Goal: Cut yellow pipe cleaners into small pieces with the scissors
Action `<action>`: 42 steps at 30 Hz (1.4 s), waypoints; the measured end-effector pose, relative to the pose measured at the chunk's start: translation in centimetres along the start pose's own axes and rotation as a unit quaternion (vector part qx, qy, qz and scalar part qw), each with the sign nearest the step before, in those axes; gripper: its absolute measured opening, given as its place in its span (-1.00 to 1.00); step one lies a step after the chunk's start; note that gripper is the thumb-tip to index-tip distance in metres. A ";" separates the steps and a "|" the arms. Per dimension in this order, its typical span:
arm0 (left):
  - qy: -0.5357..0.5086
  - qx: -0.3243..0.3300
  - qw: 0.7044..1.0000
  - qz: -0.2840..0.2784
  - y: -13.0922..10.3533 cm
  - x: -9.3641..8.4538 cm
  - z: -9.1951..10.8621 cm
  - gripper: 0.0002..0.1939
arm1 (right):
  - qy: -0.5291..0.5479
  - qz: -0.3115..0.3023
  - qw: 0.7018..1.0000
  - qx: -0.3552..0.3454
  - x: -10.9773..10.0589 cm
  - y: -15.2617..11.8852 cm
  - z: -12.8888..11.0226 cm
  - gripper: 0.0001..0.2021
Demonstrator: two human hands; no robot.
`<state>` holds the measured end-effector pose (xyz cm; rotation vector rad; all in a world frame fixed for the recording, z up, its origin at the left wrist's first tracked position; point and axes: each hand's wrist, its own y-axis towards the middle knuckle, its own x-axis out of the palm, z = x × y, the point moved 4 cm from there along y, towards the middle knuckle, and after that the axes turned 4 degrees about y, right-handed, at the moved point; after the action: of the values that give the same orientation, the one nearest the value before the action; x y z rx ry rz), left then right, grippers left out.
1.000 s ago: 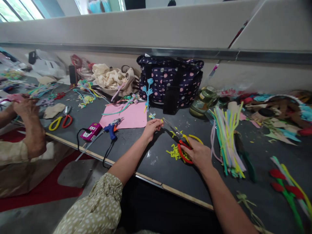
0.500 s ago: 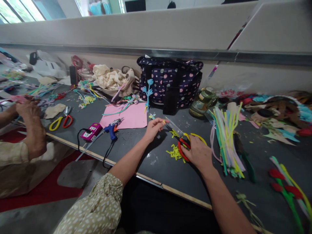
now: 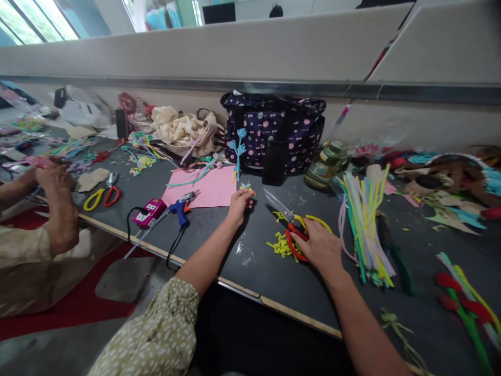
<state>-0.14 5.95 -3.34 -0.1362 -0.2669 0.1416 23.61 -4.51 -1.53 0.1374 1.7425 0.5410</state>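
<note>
My right hand grips scissors by their red and yellow handles, with the blades parted and pointing up and left. Under the scissors lies a heap of short yellow cut pieces. My left hand is closed in a pinch just right of the pink sheet. Its fingertips are at a few small blue and yellow bits; what they pinch is too small to make out. Just behind, a blue pipe-cleaner flower stem leans against the dark patterned bag.
A blue glue gun and a magenta power strip lie left. On the right are a bundle of pipe cleaners, a green jar and red flowers. A black phone leans on the bag. A co-worker's hands work far left.
My left hand has moved up and left, away from the scissor blades, to the small blue and yellow bits. My right hand keeps the scissors in nearly the same spot.
</note>
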 end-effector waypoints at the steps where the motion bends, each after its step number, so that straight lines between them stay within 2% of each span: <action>1: -0.009 -0.005 1.000 -0.016 0.0 0.1 -0.1 -0.76 | 0.006 0.003 1.000 -0.001 -0.1 0.0 -0.1 -0.51; 4: -0.032 -0.019 0.998 -0.055 -0.3 0.5 -0.2 -0.71 | 0.024 0.014 1.000 -0.009 -0.4 0.0 -0.4 -0.51; 10: -0.054 -0.050 0.993 -0.088 -1.0 1.1 0.2 -0.70 | 0.050 0.007 0.999 -0.010 -0.9 0.2 -1.3 -0.49; 21: -0.103 -0.051 0.983 -0.146 -1.6 2.0 0.4 -0.67 | 0.049 0.025 0.998 -0.038 -0.3 -0.2 -0.7 -0.53; 30: -0.084 -0.044 0.984 -0.152 -1.9 2.1 0.5 -0.69 | 0.054 0.022 0.998 -0.032 0.0 -0.3 -0.4 -0.50; 42: 0.022 0.030 0.990 -0.133 -2.0 1.9 1.3 -0.75 | 0.051 0.026 0.998 -0.024 -0.3 -0.3 -0.4 -0.50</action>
<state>1.57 4.43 -1.34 -0.0433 -0.2351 -0.1180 23.37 -4.99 -1.31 0.1222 1.8279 0.6372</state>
